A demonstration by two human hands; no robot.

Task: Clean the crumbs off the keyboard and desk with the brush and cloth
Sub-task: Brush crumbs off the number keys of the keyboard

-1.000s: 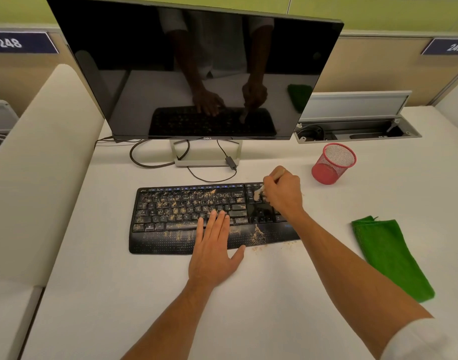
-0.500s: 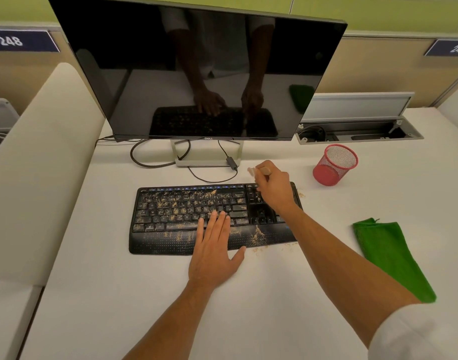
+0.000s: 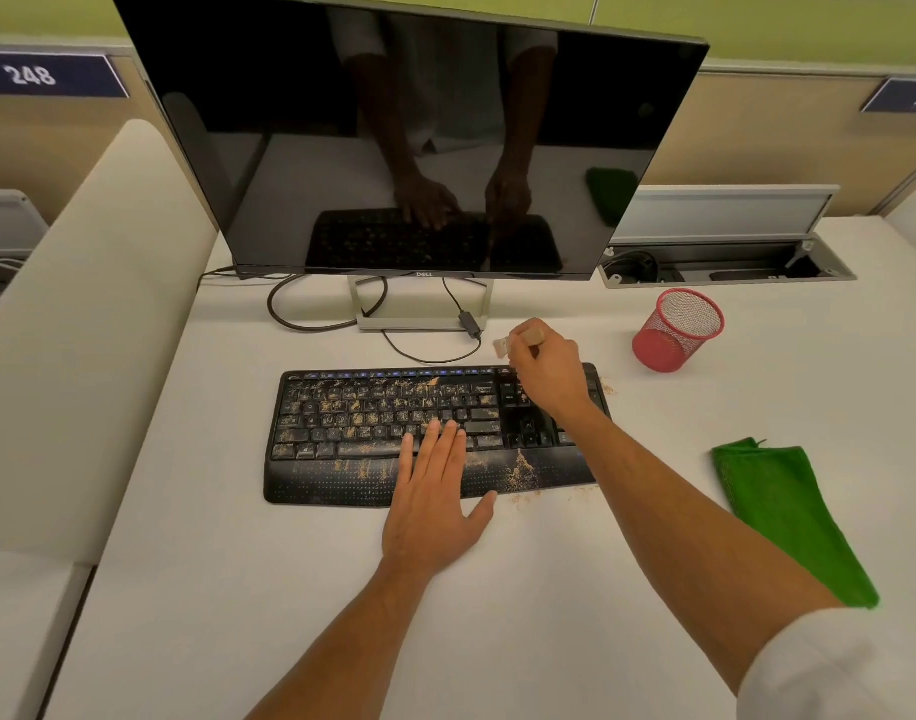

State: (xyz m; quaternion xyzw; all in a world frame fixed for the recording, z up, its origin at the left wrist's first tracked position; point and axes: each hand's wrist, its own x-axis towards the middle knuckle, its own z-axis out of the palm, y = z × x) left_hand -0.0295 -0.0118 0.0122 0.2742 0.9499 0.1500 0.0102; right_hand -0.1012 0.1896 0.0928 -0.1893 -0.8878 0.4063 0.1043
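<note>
Tan crumbs [image 3: 364, 407] scattered thick over the black keyboard [image 3: 341, 433] at frame centre, most of them on the letter keys and the wrist rest, a small heap near the lower right edge, a few spilled onto the white desk [image 3: 237, 589] just below and to the right. Brushing step in hand, by the look of it: right hand [image 3: 546, 374] above the keyboard's upper right corner, fingers curled round a small brush [image 3: 501, 346], bristle end poking out to the left, clear of the keys. Left hand [image 3: 435, 506] flat, fingers straight and together, pressing the wrist rest and lowest key row, apparently to steady the keyboard. Green cloth [image 3: 780, 511] lying untouched at the right of the frame, well apart from both hands. Red mesh cup [image 3: 676, 330] tipped, upper right. Far from finished. Next move probably calls for lowering the bristles back to the key rows and sweeping crumbs toward one edge, gently enough not to flick them across the desk; cloth for later.
</note>
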